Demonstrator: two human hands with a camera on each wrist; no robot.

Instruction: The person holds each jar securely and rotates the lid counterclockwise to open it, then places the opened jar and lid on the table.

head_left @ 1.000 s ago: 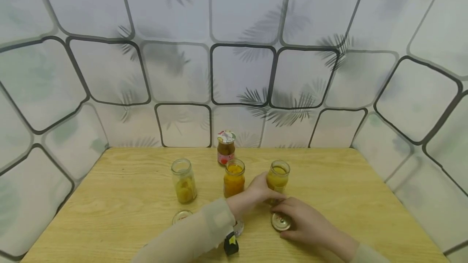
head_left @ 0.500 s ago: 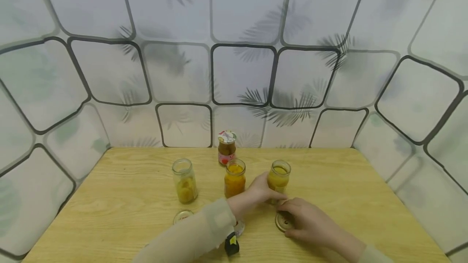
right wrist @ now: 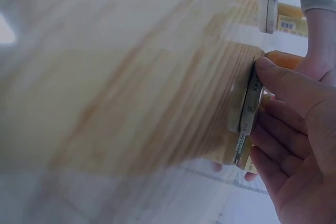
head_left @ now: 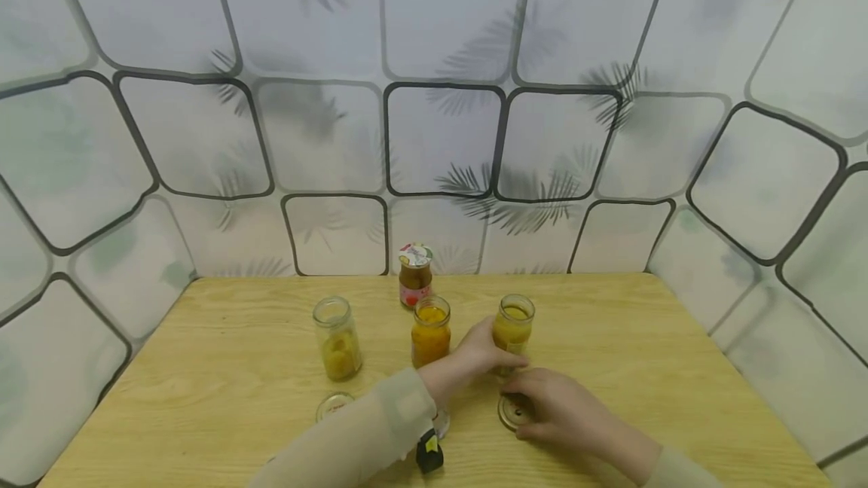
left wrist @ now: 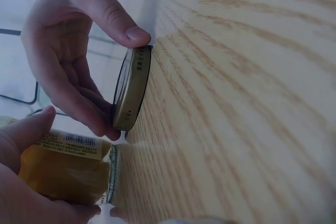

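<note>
1. From where I stand, a patterned wall (head_left: 441, 134) rises behind a wooden table (head_left: 631, 352); I set my clock on the middle jar (head_left: 431, 341), orange inside.
2. The person's left sleeve (head_left: 366, 431) stretches across, and the left hand (head_left: 483, 346) is clamped round the right jar (head_left: 513, 330), upright at 3 o'clock.
3. The right hand (head_left: 566, 407) pinches the right lid (head_left: 513, 413) at 4 o'clock, thumb and fingertips on opposite edges, down by the tabletop (whether it lies quite flat, I can't tell).
4. The left jar (head_left: 341, 356), at 9 o'clock, has yellow pieces low in the glass. The back jar (head_left: 415, 281), near 12, wears its patterned lid (head_left: 416, 254). By my reckoning, three jars are uncapped and that one is not; no loose lid is back in place.
5. The left lid (head_left: 334, 404) lies at 8 o'clock, and the middle lid (head_left: 442, 423) at 6, both partly behind the left sleeve.
6. Only the head view gives me the patterned lid. The left wrist view adds the barcode label (left wrist: 76, 142) on the right jar; both wrist views bring out the rim lettering (left wrist: 140, 60) on the pinched lid, which the head view misses.
</note>
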